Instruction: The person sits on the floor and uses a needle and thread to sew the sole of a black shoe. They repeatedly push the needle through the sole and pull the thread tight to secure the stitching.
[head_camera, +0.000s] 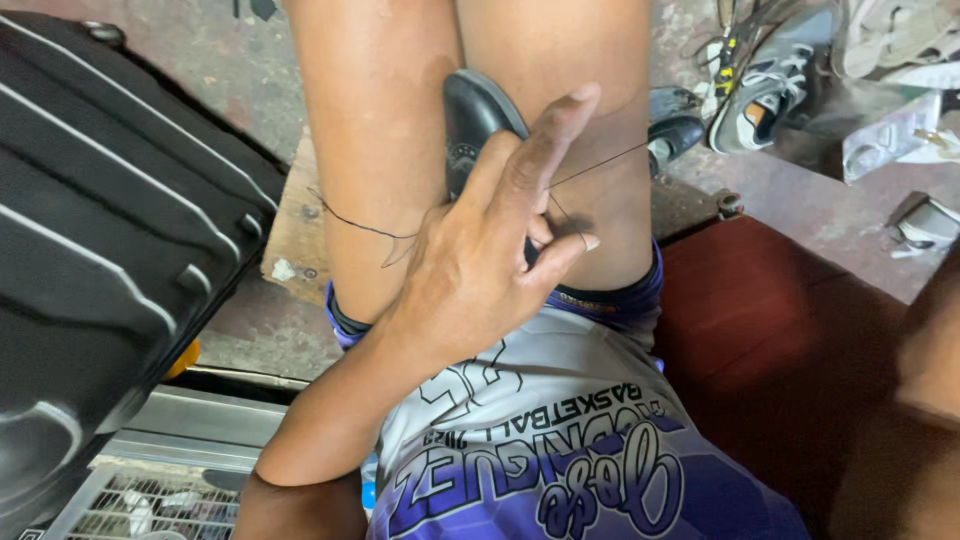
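Seemingly a stitch is being drawn tight: from the head camera, a black shoe (475, 115) stands wedged toe-up between the person's bare thighs, and the left hand (480, 260) lies across its lower part, covering it. The forefinger is stretched up beside the shoe, while the thumb and the curled fingers pinch a thin dark thread (600, 165). From the pinch one taut length runs up and right of the shoe; a slacker length trails left of it over the thigh. Far right of the shoe a blurred brown shape, probably the right hand (930, 350) or its forearm, enters at the edge, and I cannot tell how it grips. Left of the shoe lies a black ribbed case (110, 230); up and right of it a grey sneaker (770, 85) rests on the floor. I judge the next pull calls for steady tension along the thread and thighs clamped firm so the shoe does not twist.
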